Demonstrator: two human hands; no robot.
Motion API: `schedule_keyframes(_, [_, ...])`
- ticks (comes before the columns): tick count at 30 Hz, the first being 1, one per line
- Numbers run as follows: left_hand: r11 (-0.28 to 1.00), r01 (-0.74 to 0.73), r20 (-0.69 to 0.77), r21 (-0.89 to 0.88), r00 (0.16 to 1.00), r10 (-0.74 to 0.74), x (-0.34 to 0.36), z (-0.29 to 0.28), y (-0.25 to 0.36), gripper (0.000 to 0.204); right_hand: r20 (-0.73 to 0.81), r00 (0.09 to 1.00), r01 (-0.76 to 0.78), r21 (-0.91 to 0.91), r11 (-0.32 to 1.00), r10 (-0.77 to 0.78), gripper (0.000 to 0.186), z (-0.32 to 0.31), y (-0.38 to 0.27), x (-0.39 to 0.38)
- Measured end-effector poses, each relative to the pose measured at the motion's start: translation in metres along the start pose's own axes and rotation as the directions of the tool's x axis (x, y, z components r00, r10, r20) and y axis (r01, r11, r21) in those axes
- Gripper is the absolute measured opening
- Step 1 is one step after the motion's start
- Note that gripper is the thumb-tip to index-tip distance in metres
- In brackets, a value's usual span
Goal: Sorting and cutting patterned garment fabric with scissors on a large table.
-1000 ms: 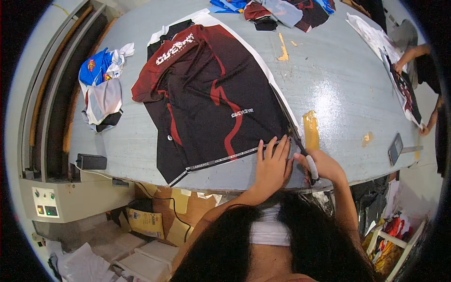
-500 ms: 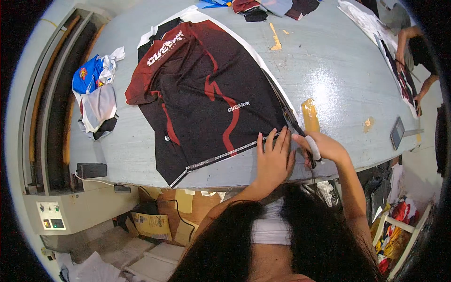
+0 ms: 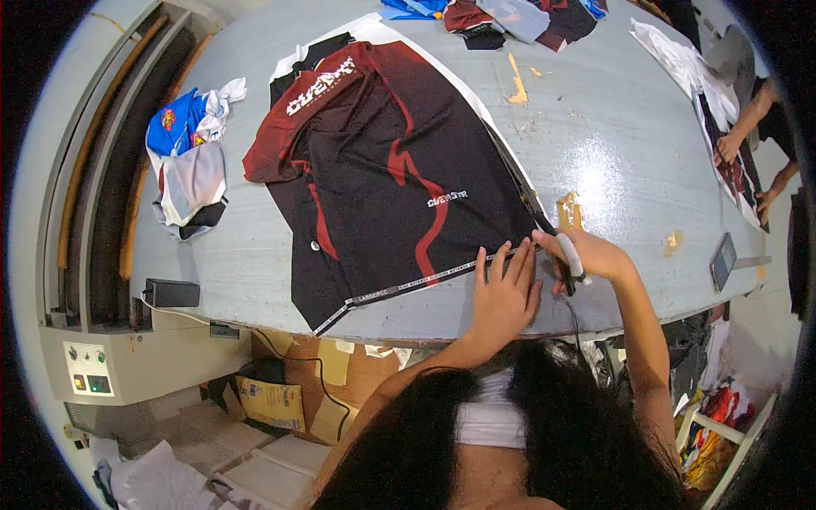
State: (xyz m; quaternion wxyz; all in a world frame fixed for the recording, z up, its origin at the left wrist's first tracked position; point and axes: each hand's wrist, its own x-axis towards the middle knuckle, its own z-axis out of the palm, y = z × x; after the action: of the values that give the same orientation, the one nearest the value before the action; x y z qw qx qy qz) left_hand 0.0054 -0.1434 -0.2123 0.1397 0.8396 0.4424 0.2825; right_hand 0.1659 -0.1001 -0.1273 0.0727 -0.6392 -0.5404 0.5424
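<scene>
A black and dark red printed fabric piece (image 3: 374, 221) lies on the grey worktable (image 3: 565, 102), with a white layer along its right edge. My left hand (image 3: 503, 293) rests fingers-spread on the piece's lower hem, near its right corner. Just right of it, my right hand (image 3: 586, 259) grips large dark scissors (image 3: 569, 280) with a pale wrapped handle, the blades lying along the fabric's right edge and pointing up the table.
Crumpled fabrics (image 3: 191, 157) and a black box (image 3: 172, 292) sit at left beside a roller machine (image 3: 93, 187). More cloth (image 3: 510, 19) lies at the far edge. A phone (image 3: 723, 262) lies at right, where another person's hands (image 3: 728, 146) handle white-and-dark fabric.
My right hand and the scissors have shifted slightly up along the fabric's right edge since a second ago. The other person's hands have moved on their fabric.
</scene>
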Motion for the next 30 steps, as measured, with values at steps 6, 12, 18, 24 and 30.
schedule_keyframes(6, [0.981,-0.028,0.006,-0.191,1.0,0.03,0.002,-0.004,-0.002,0.048,0.1,0.994,-0.038,-0.004,0.999,0.038,0.07,-0.009,-0.001,0.018])
schedule_keyframes(12, [0.746,-0.265,0.046,-0.612,0.929,0.367,-0.027,0.009,0.033,0.046,0.066,0.997,0.045,-0.096,0.994,-0.039,0.067,-0.012,0.003,0.019])
schedule_keyframes(18, [0.332,0.306,0.446,-0.892,0.705,0.552,-0.056,0.02,0.042,0.04,-0.022,1.0,0.017,0.204,0.979,-0.012,0.04,-0.002,0.014,0.014])
schedule_keyframes(24, [0.426,0.395,0.546,-0.814,0.769,0.331,-0.022,-0.036,0.02,0.035,-0.063,0.991,0.131,0.521,0.844,-0.116,0.033,0.016,0.031,0.01])
schedule_keyframes(30, [0.913,-0.031,-0.265,-0.407,0.96,-0.086,0.021,-0.03,-0.02,0.034,-0.121,0.965,0.247,0.725,0.643,-0.233,0.035,0.023,0.06,0.024])
